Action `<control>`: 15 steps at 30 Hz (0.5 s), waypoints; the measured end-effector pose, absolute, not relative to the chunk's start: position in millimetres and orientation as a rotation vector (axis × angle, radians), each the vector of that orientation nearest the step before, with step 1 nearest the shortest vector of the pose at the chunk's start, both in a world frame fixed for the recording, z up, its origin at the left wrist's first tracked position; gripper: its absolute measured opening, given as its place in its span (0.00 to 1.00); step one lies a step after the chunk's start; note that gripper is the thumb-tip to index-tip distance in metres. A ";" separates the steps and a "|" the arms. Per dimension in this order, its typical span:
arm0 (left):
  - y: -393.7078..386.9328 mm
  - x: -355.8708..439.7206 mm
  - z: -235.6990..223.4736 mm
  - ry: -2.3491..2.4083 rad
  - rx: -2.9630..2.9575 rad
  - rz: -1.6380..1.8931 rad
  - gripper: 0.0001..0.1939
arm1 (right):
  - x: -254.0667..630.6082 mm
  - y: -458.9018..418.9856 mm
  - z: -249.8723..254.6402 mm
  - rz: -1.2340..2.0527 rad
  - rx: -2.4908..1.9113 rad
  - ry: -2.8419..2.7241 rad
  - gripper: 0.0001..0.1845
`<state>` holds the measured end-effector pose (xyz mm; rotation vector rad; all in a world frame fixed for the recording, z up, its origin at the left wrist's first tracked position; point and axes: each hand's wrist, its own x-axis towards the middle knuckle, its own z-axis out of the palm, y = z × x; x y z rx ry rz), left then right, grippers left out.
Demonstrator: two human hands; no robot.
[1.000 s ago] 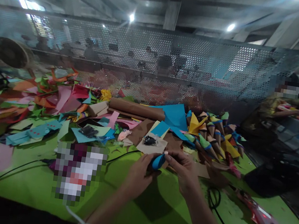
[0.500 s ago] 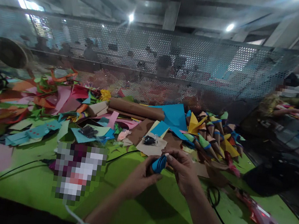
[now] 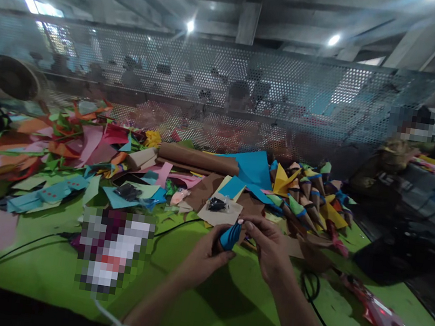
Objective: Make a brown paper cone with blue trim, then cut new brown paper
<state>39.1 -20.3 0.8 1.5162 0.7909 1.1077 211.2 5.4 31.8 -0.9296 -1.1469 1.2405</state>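
My left hand [image 3: 204,251] is closed round a small rolled piece of blue sheet [image 3: 230,237], its layered folds fanning toward the right. The piece stands tilted, narrow end up. A tiny pale bit [image 3: 240,222] shows at its top; I cannot tell what it is. My right hand [image 3: 268,245] has thumb and forefinger pinched together at that top edge, touching or almost touching the pale bit. Whatever lies between those fingertips is too small to make out. Just behind my hands is a clear bag of black pieces [image 3: 218,204] on a beige sheet.
A pink glue gun [image 3: 384,321] lies right on the green table [image 3: 243,319], its black cord nearby. Colourful cut sheets [image 3: 93,144] and a brown roll [image 3: 197,158] cover the back. Brown cones [image 3: 306,192] stand right of them. A co-worker [image 3: 394,156] is beyond; a fan [image 3: 14,77] stands left.
The blue piece has been turned in my left hand, so its folded layers now show and its top points up. My right fingertips have shifted slightly at its top edge.
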 end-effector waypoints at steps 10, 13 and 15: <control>-20.4 38.0 0.5 0.987 1.724 1.115 0.25 | 210.9 4.5 32.8 1.247 -0.962 -1.118 0.16; -20.5 36.1 -2.0 1.095 1.836 1.104 0.27 | 211.7 4.5 32.5 1.268 -0.970 -1.105 0.16; -20.5 35.5 -3.3 1.138 1.870 1.090 0.28 | 211.7 4.9 31.5 1.279 -0.969 -1.110 0.14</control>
